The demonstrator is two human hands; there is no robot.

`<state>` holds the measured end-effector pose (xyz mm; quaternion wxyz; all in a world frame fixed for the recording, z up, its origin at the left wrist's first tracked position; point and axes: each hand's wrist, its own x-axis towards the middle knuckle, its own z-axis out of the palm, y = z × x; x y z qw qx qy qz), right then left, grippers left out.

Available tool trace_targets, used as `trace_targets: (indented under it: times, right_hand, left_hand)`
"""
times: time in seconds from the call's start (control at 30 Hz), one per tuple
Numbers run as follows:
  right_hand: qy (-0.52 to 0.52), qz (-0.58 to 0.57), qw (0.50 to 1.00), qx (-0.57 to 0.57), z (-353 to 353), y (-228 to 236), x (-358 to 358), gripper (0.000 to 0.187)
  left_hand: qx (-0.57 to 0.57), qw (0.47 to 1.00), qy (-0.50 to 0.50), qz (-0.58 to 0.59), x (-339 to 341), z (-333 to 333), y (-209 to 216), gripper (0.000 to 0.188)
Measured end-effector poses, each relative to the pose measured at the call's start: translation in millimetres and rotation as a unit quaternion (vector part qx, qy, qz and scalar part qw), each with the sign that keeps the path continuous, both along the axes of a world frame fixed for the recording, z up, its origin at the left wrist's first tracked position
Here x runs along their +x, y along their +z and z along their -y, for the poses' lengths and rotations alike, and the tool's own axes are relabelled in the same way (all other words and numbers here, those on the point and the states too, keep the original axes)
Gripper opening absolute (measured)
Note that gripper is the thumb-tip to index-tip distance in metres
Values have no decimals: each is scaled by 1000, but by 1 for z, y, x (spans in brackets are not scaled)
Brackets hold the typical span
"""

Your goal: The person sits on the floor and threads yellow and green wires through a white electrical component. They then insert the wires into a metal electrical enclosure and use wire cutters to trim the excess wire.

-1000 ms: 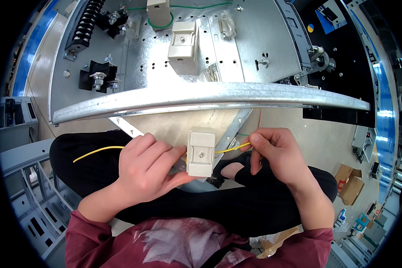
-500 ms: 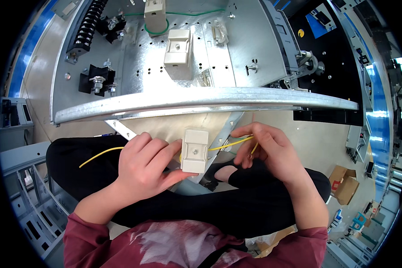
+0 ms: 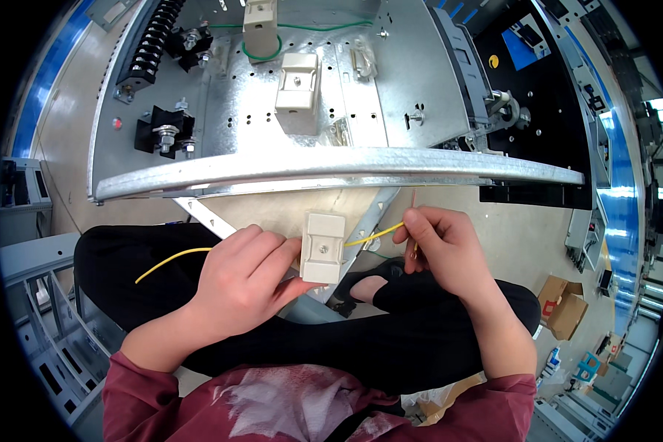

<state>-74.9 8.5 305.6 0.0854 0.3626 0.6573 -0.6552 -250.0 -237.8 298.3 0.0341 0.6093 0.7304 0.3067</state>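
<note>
Between the thumb and fingers of my left hand (image 3: 239,274) is a cream-coloured block (image 3: 323,249) with a screw in its middle, held upright above my lap. A yellow wire (image 3: 364,239) comes out of the block's right side. My right hand (image 3: 443,247) pinches that wire between thumb and fingers, a short way from the block. Another length of yellow wire (image 3: 171,261) sticks out to the left from behind my left hand. How the wire runs behind or through the block is hidden.
A galvanised metal cabinet (image 3: 339,163) stands ahead, its front edge just beyond my hands. Inside are a similar cream block (image 3: 297,92), another with a green wire (image 3: 261,29), a black terminal strip (image 3: 149,44) and bolted terminals (image 3: 166,134). A cardboard box (image 3: 563,306) lies at the right.
The fingers of my right hand have closed in on the yellow wire, from a looser, more spread grip. My left hand keeps hold of the block, nearly in place.
</note>
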Motion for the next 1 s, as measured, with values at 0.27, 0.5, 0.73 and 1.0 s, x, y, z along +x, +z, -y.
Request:
trace_targets:
  times: [0.27,0.5,0.73,1.0]
  right_hand:
    - [11,42,999,-20,-6,-1,-4,44]
    - [5,15,999,-29,-8,2,-4,42]
    - [101,-180,900,383,0,10,0,32]
    - [282,-141,800,511,54,51,-19,55]
  left_hand:
    - [-9,1000,-6,-24,-1,2,1,47]
    - [-3,1000,-12,-11,-5,2,-1,54]
    - [-30,999,7,19,-6,7,17,53]
    - [-53,997,33,37,-15,17,13,27]
